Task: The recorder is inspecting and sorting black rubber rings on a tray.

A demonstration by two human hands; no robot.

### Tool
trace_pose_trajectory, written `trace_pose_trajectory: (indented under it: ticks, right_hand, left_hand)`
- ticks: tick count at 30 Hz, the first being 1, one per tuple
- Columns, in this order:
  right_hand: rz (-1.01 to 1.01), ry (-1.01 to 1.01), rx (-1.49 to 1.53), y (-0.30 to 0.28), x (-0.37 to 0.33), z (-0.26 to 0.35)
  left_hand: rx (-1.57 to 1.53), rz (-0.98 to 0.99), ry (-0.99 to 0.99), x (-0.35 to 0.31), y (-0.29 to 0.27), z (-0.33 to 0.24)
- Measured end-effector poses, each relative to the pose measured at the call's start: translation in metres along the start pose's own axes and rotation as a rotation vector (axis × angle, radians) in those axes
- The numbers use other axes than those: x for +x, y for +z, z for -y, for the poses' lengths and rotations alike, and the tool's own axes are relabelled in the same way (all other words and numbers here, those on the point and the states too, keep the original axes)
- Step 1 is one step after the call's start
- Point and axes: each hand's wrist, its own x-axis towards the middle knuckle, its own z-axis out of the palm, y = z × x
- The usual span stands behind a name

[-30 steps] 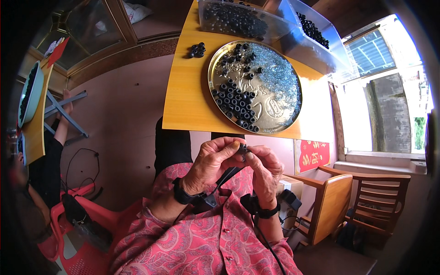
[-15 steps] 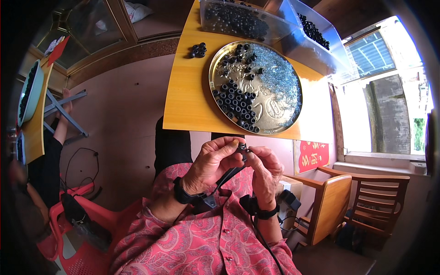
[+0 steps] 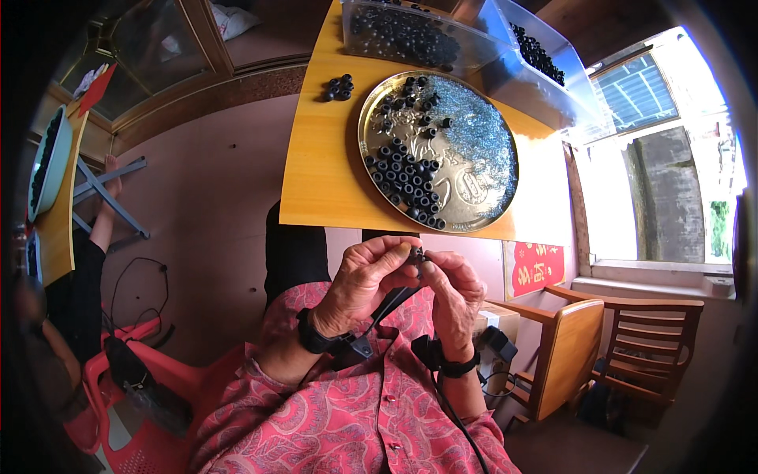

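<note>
In front of my chest, just short of the table edge, my left hand (image 3: 367, 283) pinches a small black part (image 3: 415, 254) between thumb and fingers. My right hand (image 3: 450, 288) is closed at the same spot, its thumb and fingertips against the part's right side. Anything else between the right fingertips is too small to make out. Beyond my hands lies a round gold-coloured tray (image 3: 455, 220). On it are many black ring-shaped pieces (image 3: 407, 180) at the left and a spread of tiny shiny bluish-silver pieces (image 3: 478, 130) at the right.
A small cluster of black pieces (image 3: 339, 88) sits on the yellow table (image 3: 316, 174), left of the tray. Clear plastic bins (image 3: 505, 87) of black parts stand behind it. A red plastic chair (image 3: 150, 442) is at lower left, wooden chairs (image 3: 572, 355) at right. Another person's leg (image 3: 103, 225) shows at far left.
My right fingertips have moved in slightly against the black part, and the small dark bit that showed at them is less visible. My left hand keeps its pinch.
</note>
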Motion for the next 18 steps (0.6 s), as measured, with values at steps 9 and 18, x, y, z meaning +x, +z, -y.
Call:
trace_pose_trajectory:
  ticks: [9,18]
  right_hand:
    - [-0.016,-0.005,-0.034,0.0013,-0.0002,-0.0028]
    - [-0.022,-0.055,-0.118,0.0038,-0.0003,-0.0013]
  left_hand:
    - [0.017,0.028,0.047,-0.0014,0.0016,-0.0017]
    - [0.084,0.010,0.080,-0.0041,0.0052,-0.0042]
